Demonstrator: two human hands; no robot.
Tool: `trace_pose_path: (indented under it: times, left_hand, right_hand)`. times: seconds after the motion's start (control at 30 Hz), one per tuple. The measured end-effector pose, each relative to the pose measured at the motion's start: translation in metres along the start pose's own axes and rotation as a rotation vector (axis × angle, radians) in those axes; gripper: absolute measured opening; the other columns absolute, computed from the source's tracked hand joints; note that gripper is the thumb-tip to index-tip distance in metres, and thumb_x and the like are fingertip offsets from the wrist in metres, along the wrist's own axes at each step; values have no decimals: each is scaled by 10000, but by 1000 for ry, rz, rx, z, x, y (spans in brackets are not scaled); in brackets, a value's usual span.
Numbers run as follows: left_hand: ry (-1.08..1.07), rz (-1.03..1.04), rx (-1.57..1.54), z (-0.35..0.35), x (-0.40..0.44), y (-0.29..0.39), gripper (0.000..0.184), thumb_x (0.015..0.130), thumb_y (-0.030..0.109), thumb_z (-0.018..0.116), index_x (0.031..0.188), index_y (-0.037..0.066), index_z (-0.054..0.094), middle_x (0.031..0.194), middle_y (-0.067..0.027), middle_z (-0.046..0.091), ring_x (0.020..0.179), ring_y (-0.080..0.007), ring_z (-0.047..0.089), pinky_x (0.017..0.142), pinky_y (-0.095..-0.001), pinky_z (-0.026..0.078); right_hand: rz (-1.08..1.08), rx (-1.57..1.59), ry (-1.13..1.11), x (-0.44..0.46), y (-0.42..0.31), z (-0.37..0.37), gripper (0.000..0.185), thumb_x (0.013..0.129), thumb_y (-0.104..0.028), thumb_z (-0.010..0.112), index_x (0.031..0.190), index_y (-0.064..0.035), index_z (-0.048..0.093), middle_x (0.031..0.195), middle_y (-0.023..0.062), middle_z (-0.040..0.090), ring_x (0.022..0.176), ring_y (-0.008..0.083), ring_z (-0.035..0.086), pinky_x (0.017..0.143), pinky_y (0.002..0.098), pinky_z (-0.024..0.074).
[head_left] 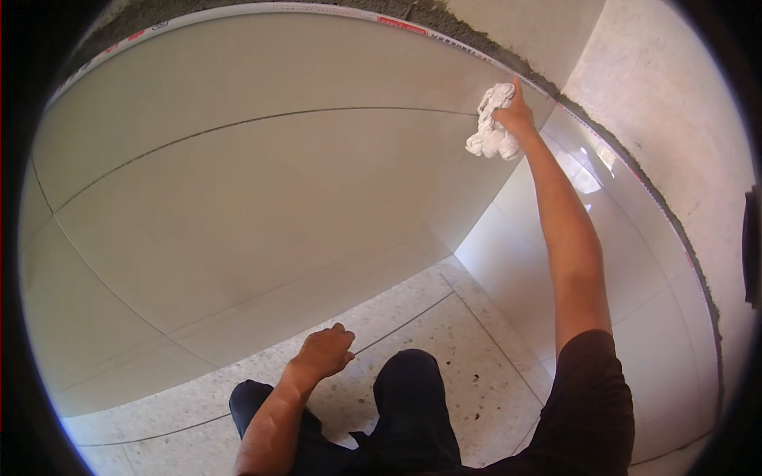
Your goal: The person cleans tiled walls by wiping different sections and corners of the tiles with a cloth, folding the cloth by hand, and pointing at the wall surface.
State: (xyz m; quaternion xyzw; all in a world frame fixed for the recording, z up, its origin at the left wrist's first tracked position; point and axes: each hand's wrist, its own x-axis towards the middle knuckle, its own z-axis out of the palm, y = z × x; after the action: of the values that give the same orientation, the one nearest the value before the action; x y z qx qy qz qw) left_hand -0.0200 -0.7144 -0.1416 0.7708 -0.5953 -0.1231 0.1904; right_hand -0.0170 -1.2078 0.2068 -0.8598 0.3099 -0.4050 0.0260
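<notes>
My right hand (517,116) reaches up to the top right of the tiled wall (278,182), near the corner. Its fingers are closed round a crumpled white cloth (494,135), which lies against the wall tile at the right end of a dark horizontal joint. Lower down, my left hand (325,351) hangs above my knees, apart from the wall. Its fingers are curled in, and no object shows in them.
A white strip with red and black print (405,25) runs along the tiles' top edge, below rough mortar. Glossy tiles (627,262) cover the adjoining right wall. The speckled floor (484,357) has dark joints and small dark bits of debris (477,397).
</notes>
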Motion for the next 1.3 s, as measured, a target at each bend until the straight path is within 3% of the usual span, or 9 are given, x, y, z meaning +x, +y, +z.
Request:
trace_pose_path:
  times: [0.2,0.4,0.47,0.67,0.9,0.97,1.1,1.3]
  left_hand:
    - [-26,-7,18,1,-1,-3,298,886,272,729,1043,28,658,1062,-200,640,1000,-394,669,851,-478,555]
    - [-47,16,21,-1,3,4,298,890,275,724,1047,30,660,1060,-197,650,997,-392,671,854,-478,555]
    - [-60,11,23,1,4,1,299,890,277,724,1048,31,660,1061,-197,651,998,-392,671,854,-479,555]
    - [-100,5,23,8,2,-4,299,894,282,717,1050,34,661,1063,-195,655,1005,-393,669,860,-486,552]
    - [-111,6,24,0,4,1,295,904,286,700,1053,34,664,1061,-194,659,1006,-391,669,862,-485,552]
    - [-108,7,16,3,3,-2,295,904,286,700,1054,34,665,1063,-194,660,1009,-391,669,863,-485,553]
    - [-125,1,23,6,0,-5,292,903,284,699,1051,34,670,1067,-195,661,1011,-392,671,864,-484,554]
    - [-135,11,43,2,0,-2,307,909,293,698,1057,29,647,1036,-200,669,991,-391,667,839,-475,552]
  right_hand:
    - [-16,-75,-57,-1,-6,-8,1054,729,-183,703,1634,-221,164,1366,187,634,1246,383,612,1068,425,479]
    - [-160,105,-72,11,22,5,1061,714,-201,734,1629,-212,198,1388,179,621,1258,380,605,1073,411,476]
    - [-15,24,40,0,2,-4,1030,714,-195,733,1619,-197,243,1409,172,608,1274,371,596,1077,394,472]
    - [-115,156,-39,6,9,-4,1024,714,-205,736,1619,-187,256,1412,158,610,1287,357,588,1075,385,471]
    - [-30,11,-160,7,4,-11,1038,709,-221,738,1622,-186,245,1416,160,607,1298,355,582,1090,384,454]
    - [-17,38,28,7,6,-7,984,702,-211,736,1593,-163,321,1413,186,602,1295,366,582,1097,385,446]
    - [-42,101,77,14,4,-7,924,687,-186,729,1549,-120,402,1379,208,619,1277,370,594,1082,383,456]
    - [65,358,-254,25,18,-9,780,677,-143,699,1434,-90,520,1317,187,657,1231,367,625,1037,389,482]
